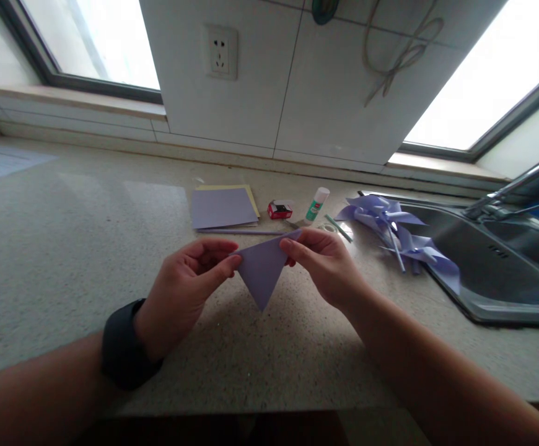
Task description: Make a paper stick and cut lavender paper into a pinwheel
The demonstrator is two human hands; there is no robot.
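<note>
1. The lower edge of the view cut off both forearms, and the sink (pixel 506 272) ran out of the view at the right. The label on the small red box (pixel 279 210) was too small to read.
2. The folded lilac paper (pixel 262 267) formed a triangle held in the air just above the desk (pixel 65 248). Its long edge ran left to right along the top, slightly raised on the right, and its tip pointed down toward the person.
3. The left hand (pixel 183 291) pinched the triangle's left corner between thumb and fingers, palm turned inward, with a dark band (pixel 123 347) on the wrist.
4. The right hand (pixel 325 263) gripped the right corner the same way, fingers curled over the top edge.
5. Behind the hands lay a stack of paper sheets (pixel 225 207), a glue stick (pixel 317 204) tipped on its side, and 2 lilac pinwheels (pixel 394 232) beside the sink.
</note>
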